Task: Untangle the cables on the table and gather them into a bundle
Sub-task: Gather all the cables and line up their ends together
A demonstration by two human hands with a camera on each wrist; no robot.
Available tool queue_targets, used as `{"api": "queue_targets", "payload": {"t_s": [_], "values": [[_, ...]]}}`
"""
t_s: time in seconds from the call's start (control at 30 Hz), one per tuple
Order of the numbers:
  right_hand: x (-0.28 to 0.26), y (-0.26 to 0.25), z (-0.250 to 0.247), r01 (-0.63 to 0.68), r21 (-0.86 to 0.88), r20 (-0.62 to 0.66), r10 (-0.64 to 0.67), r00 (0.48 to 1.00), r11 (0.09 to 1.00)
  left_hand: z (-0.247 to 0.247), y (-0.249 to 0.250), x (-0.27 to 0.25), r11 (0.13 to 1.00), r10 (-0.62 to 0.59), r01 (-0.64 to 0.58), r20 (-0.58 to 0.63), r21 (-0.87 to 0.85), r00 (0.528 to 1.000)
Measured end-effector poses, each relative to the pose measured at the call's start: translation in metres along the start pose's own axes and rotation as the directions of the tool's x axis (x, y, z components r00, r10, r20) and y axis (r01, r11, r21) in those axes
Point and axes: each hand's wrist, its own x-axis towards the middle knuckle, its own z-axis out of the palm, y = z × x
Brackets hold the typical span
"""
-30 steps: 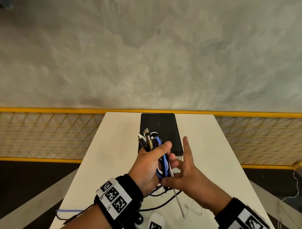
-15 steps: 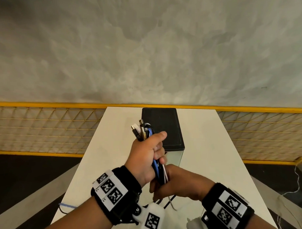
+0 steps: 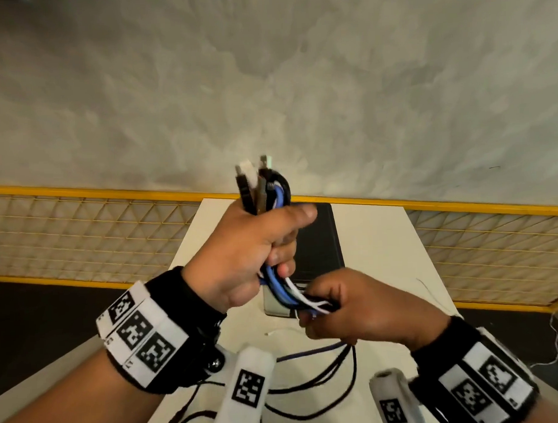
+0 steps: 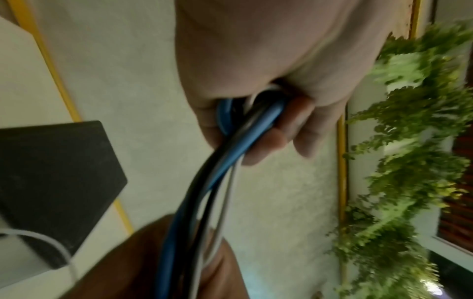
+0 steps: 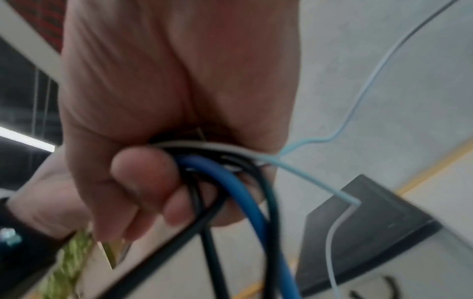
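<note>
Cables [image 3: 275,287]: blue, black and white, bunched above the near half of the white table [image 3: 376,239], plug ends pointing up.
Left hand [image 3: 241,253]: raised fist wrapped round the bundle.
Right hand [image 3: 354,310]: lower right, fingers curled round the trailing strands.
Right wrist view only: thin pale wire [image 5: 358,101] straying off.
Black box [image 3: 320,241]: far side.

Smooth rubbery cables [image 3: 275,282], blue, black and white, slightly glossy, with metal-tipped plugs [image 3: 254,183] above the left hand [image 3: 241,253]. Matt white table [image 3: 376,239] below both hands. Matt black box [image 3: 316,241] just beyond. Rough, mottled grey floor [image 3: 267,85]. Yellow painted wire mesh [image 3: 82,231].
</note>
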Motion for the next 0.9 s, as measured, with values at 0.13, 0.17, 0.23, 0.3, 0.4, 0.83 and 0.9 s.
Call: {"api": "queue_targets", "payload": {"t_s": [0.13,0.17,0.23,0.3,0.4,0.83,0.9], "values": [[-0.003,0.025,0.007,-0.138,-0.147,-0.002,0.139,0.99,0.979,-0.02,-0.024,0.003,0.937,-0.254,0.233,0.048,0.261,0.966],[-0.002,0.029,0.009,-0.154,-0.17,-0.035,0.15,0.988,0.973,-0.023,-0.031,0.004,0.912,-0.301,0.272,0.05,0.306,0.952],[0.0,0.035,0.013,-0.196,-0.141,-0.124,0.179,0.976,0.97,-0.026,-0.048,0.004,0.873,-0.355,0.32,0.032,0.368,0.934],[0.002,0.037,0.016,-0.227,-0.028,-0.219,0.216,0.952,0.973,-0.023,-0.065,0.001,0.849,-0.366,0.307,0.058,0.43,0.929],[0.004,0.039,0.019,-0.216,0.002,-0.24,0.21,0.948,0.976,-0.016,-0.087,-0.006,0.85,-0.356,0.235,0.186,0.471,0.916],[0.007,0.044,0.017,-0.177,-0.057,-0.164,0.166,0.972,0.983,-0.022,-0.118,-0.01,0.799,-0.406,0.294,0.11,0.525,0.907],[0.007,0.046,0.015,-0.188,-0.028,-0.134,0.183,0.974,0.982,-0.02,-0.118,-0.013,0.797,-0.396,0.283,0.108,0.533,0.912]]}}
